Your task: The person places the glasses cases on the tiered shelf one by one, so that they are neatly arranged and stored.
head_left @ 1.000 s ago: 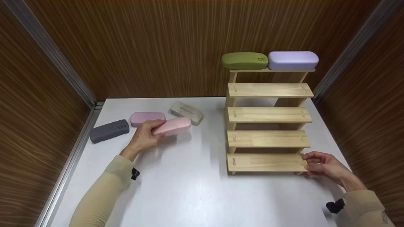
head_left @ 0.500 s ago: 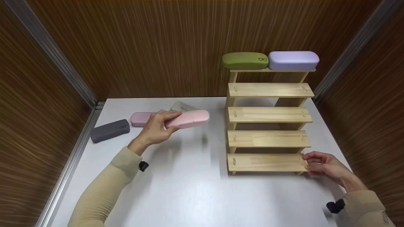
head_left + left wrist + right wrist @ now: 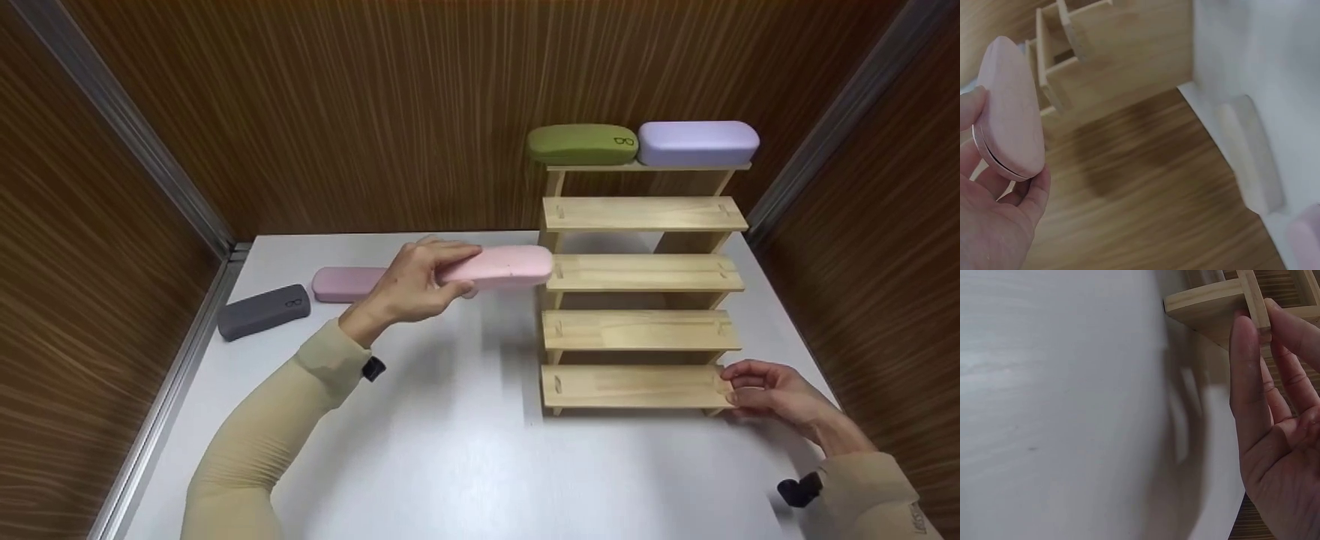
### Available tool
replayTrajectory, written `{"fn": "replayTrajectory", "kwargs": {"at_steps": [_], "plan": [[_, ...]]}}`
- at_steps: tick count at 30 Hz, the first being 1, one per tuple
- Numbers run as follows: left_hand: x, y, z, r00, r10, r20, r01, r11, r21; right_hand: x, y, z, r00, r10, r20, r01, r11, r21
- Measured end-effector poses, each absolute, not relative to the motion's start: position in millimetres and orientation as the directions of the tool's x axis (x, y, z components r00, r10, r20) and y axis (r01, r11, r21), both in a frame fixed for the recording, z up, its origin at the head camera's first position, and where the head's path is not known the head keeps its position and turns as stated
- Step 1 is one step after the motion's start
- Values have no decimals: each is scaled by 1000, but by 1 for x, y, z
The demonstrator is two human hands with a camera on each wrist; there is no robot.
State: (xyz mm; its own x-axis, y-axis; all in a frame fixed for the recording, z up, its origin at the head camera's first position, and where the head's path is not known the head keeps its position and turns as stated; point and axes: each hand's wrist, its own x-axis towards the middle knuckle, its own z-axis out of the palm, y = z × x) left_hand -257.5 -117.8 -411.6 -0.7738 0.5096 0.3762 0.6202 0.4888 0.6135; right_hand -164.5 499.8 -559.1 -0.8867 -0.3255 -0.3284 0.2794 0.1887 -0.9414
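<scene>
My left hand [image 3: 411, 283] grips a light pink glasses case [image 3: 506, 266] by one end, held in the air. In the head view, the case's far end overlaps the left edge of the wooden tiered rack [image 3: 641, 271]; whether they touch I cannot tell. The left wrist view has the thumb on one face of the pink case [image 3: 1010, 109] and the fingers behind it. My right hand [image 3: 787, 401] pinches the right end of the rack's lowest shelf, with thumb and fingers on either side of the board [image 3: 1255, 304]. A green glasses case [image 3: 581, 144] and a lavender one [image 3: 697, 144] sit on the top shelf.
On the white table [image 3: 480, 465], a grey glasses case [image 3: 262, 312] and a mauve one [image 3: 346, 284] lie at the left. A beige case [image 3: 1249, 154] shows in the left wrist view, mostly covered in the head view. Wood-grain panels [image 3: 360, 112] enclose the table.
My left hand has carried the light pink case rightward and up from beside the mauve case to the rack's left edge, covering the beige case. My right hand has stayed put.
</scene>
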Motion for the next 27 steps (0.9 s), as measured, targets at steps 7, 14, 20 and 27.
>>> {"fn": "replayTrajectory", "kwargs": {"at_steps": [7, 14, 20, 27], "plan": [[-263, -77, -390, -718, 573, 396, 685, 479, 549, -165, 499, -559, -885, -327, -331, 281, 191, -941], [-277, -37, -376, -691, 607, 393, 708, 458, 538, -163, 500, -557, -883, -356, -306, 262, 167, -951], [-287, -3, -372, -698, 607, 380, 698, 456, 552, -164, 501, -557, -881, -356, -313, 276, 150, -949], [-294, 36, -367, -696, 626, 353, 698, 472, 539, -164, 501, -558, -879, -351, -324, 284, 161, -945]]}}
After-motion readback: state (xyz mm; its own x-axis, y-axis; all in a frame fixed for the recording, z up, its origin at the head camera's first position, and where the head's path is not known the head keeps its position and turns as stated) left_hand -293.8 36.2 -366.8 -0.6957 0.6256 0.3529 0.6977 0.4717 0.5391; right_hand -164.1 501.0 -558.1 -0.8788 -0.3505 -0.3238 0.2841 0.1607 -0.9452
